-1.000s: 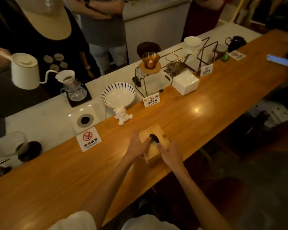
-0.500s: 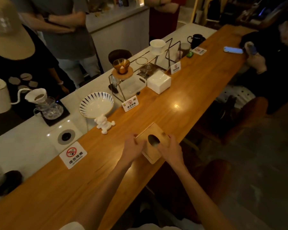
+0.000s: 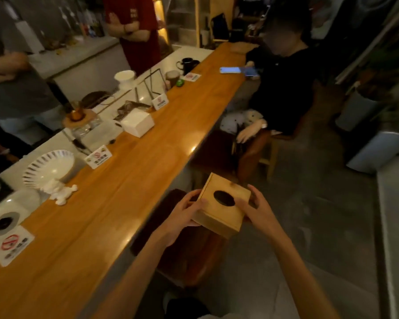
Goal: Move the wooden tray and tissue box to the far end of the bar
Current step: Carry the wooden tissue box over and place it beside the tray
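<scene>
A light wooden tissue box (image 3: 219, 215) with a dark oval hole in its top is held in the air, off the bar, over a brown stool. My left hand (image 3: 184, 215) grips its left side and my right hand (image 3: 255, 210) grips its right side. The long wooden bar (image 3: 148, 162) runs from lower left to the far upper right. A wooden tray cannot be made out with certainty; a small wooden object lies at the bar's far end (image 3: 240, 48).
A seated person in black (image 3: 283, 88) is by the bar's far part, with a phone (image 3: 230, 70) on the bar. White box (image 3: 137, 122), striped dish (image 3: 48, 169), small signs and coffee gear line the bar's inner edge. Stools (image 3: 189, 245) stand beside me; people stand behind the counter.
The tissue box has been lifted off the bar and carried right, now over the stool. My view has turned toward the bar's far end.
</scene>
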A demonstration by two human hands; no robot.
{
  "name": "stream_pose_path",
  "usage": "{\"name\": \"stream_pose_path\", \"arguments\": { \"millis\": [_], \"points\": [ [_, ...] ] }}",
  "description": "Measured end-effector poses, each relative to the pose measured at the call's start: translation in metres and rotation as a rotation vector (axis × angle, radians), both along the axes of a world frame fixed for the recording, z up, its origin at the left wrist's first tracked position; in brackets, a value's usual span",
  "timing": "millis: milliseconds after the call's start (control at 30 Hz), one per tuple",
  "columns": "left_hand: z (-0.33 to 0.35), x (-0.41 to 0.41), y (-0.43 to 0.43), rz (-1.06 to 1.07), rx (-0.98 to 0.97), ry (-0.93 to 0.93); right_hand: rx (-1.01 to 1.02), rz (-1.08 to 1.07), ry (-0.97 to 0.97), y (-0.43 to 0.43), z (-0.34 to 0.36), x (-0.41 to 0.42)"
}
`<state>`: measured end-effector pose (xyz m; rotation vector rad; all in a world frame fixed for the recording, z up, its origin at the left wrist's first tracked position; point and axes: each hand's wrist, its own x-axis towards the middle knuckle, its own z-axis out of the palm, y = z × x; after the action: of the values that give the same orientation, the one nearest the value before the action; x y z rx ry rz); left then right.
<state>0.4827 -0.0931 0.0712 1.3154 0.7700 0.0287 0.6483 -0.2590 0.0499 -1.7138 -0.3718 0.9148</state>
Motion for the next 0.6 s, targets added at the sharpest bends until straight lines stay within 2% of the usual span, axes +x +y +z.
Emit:
{"name": "stream_pose_path", "arguments": {
  "millis": [133, 233, 333, 500, 600],
  "points": [
    [0.000, 0.083, -0.087, -0.027, -0.037, -0.063, 0.095, -0.127, 0.178, -0.099, 0.008, 0.042],
    [0.000, 0.144, -0.150, -0.140, -0.024, -0.060, 0.174, -0.190, 0.198, -0.175, 0.013, 0.069],
    [0.005, 0.195, -0.206, -0.233, -0.042, -0.066, 0.227, -0.318, 0.147, -0.236, 0.017, 0.092],
    [0.007, 0.269, -0.267, -0.391, 0.016, -0.066, 0.259, -0.442, -0.159, -0.288, 0.023, 0.131],
    [0.011, 0.306, -0.285, -0.537, 0.033, -0.069, 0.222, -0.498, -0.204, -0.305, 0.019, 0.161]
  ]
}}
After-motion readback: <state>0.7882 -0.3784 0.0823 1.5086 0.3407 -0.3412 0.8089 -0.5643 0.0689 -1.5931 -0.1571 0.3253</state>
